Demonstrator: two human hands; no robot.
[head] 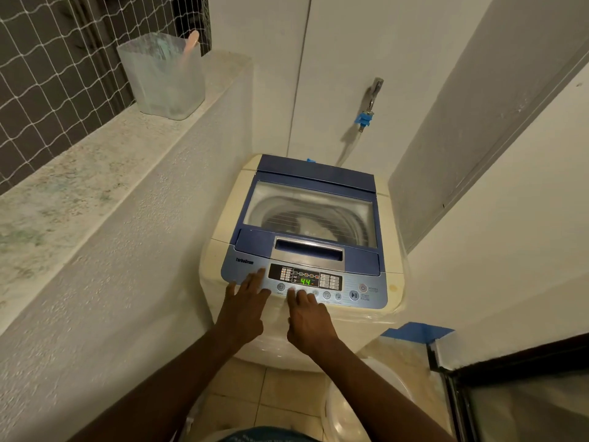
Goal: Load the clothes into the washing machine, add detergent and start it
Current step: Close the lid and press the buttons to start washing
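Head view: a top-loading washing machine [306,237] stands in a narrow corner between a rough white ledge wall on the left and white walls behind and to the right. Its blue lid [310,215] is down, and through the clear window a pale heap of clothes [314,229] lies at the bottom of the drum. The control panel [360,290] runs along the machine's front edge; its green display [305,282] reads 44. The start/pause button [353,295] sits near the panel's right end, with the power button [362,287] just above it.

The left hand [243,309] rests at the panel's left end, fingers [256,277] spread flat and released, grasping nothing, tips touching the blue surface beside the button block. The right hand [307,320] is just beside it, loosely curled, with two fingers extended onto the row of round buttons below the display; it holds nothing. Both hands are well apart from the start/pause button.

On the ledge [95,161] at the upper left, near its far end, stands a frosted plastic container [162,74] with a pink-handled scoop [190,46] leaning inside. A tap [374,90] with a blue hose connector [364,118] is fixed to the back wall above the machine. Tiled floor [255,397] shows at the machine's foot.
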